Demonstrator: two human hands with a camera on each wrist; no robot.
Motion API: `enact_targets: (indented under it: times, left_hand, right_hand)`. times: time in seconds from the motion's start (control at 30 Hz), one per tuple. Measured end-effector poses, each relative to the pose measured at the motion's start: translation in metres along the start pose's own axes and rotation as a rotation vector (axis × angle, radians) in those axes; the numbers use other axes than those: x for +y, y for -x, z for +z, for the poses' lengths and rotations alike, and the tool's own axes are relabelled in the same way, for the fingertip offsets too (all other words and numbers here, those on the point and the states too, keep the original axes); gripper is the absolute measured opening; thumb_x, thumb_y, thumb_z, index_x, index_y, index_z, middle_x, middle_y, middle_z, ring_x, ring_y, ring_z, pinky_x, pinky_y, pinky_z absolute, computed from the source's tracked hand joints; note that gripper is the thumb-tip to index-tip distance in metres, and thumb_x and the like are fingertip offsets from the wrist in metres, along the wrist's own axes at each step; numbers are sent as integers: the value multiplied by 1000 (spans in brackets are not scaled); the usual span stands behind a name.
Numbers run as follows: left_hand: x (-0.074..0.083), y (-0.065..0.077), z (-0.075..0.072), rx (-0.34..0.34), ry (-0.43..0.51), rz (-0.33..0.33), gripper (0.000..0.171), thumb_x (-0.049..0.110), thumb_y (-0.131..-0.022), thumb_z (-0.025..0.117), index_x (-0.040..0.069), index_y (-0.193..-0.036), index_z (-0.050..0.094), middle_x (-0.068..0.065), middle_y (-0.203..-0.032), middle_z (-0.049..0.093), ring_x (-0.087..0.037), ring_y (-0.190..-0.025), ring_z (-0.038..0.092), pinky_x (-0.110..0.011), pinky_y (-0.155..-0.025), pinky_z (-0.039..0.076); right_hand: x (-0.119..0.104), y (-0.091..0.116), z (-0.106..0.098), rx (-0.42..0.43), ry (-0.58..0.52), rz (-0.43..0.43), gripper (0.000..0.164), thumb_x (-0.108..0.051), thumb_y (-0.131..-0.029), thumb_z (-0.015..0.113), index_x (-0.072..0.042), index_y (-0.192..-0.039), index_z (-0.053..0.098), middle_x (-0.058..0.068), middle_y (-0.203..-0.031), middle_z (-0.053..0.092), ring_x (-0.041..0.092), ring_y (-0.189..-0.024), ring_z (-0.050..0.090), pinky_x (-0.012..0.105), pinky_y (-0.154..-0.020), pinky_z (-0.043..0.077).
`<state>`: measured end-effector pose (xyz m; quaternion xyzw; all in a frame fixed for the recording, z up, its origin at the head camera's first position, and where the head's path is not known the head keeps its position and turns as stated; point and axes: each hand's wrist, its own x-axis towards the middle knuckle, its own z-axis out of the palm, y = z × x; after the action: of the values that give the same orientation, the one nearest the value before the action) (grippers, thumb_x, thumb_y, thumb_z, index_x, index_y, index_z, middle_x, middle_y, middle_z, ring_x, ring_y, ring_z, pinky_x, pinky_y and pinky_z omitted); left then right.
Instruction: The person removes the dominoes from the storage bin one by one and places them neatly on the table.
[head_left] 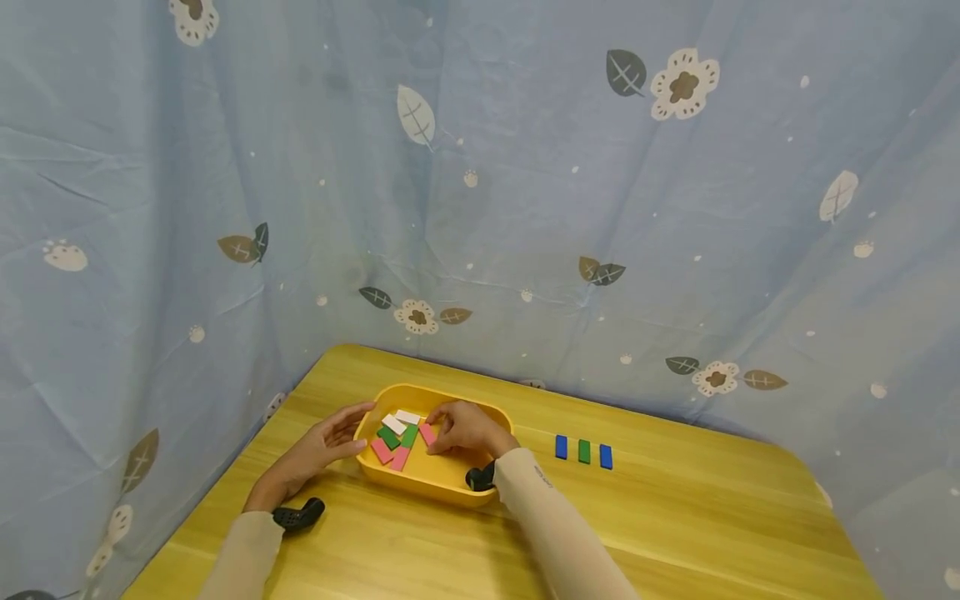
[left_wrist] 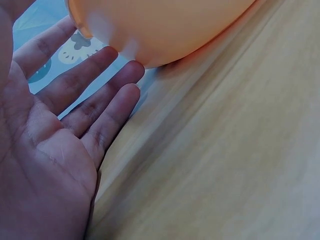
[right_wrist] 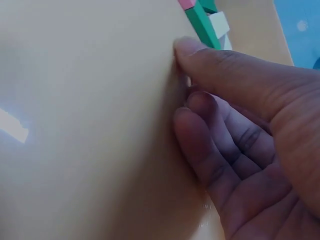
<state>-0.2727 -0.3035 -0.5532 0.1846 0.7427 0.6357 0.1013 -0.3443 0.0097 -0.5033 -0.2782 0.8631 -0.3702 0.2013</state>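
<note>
A yellow plastic tub (head_left: 420, 479) holds several small flat blocks in pink, green and white, lying in a loose cluster at its left end. Inside it, my right hand (head_left: 467, 427) pinches a pink block (head_left: 427, 433) by thumb and fingertips. In the right wrist view that block is mostly hidden behind the curled fingers of the right hand (right_wrist: 240, 135), near a green block (right_wrist: 204, 26). My left hand (head_left: 324, 443) is at the tub's left end, its thumb and fingertips at the rim. The left hand's fingers (left_wrist: 100, 102) are spread and fairly straight beside the outer wall.
Right of the tub, a blue block (head_left: 561, 447), a green block (head_left: 584, 451) and another blue block (head_left: 606, 456) stand in a spaced row on the wooden table (head_left: 697, 500). A patterned blue curtain (head_left: 525, 208) hangs behind and to the left.
</note>
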Motion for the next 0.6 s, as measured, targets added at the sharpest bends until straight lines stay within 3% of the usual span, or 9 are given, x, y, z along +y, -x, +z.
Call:
enact_targets:
  times: [0.17, 0.23, 0.43, 0.6]
  left_hand:
    - [2, -1, 1, 6, -33, -38, 64, 21, -105, 63, 28, -162, 34, -11, -167, 27, -38, -150, 27, -38, -116, 34]
    - [3, -2, 2, 4, -44, -44, 64, 22, -105, 63, 29, -162, 34, -10, -167, 27, -37, -151, 27, -42, -118, 32]
    - [5, -3, 3, -4, -29, -28, 64, 21, -104, 64, 31, -161, 36, -7, -168, 24, -35, -152, 23, -15, -108, 36]
    - [1, -1, 1, 5, -26, -10, 64, 19, -104, 64, 29, -161, 36, -7, -168, 25, -25, -153, 23, -10, -104, 35]
  right_hand:
    - [3, 5, -1, -7, -13, 1, 37, -16, -88, 84, -5, -121, 71, -1, -79, 72, 15, -66, 65, 25, -66, 54]
    - [4, 6, -2, -5, -14, 9, 36, -17, -87, 85, -5, -117, 71, -1, -78, 72, 15, -66, 65, 25, -66, 54]
    - [-1, 10, -13, 11, 49, 31, 35, -23, -85, 87, -8, -113, 72, -5, -82, 74, 11, -67, 68, 24, -71, 55]
    - [-9, 19, -25, 46, 54, 12, 40, -23, -85, 87, -4, -118, 72, -4, -87, 76, 12, -71, 71, 26, -72, 57]
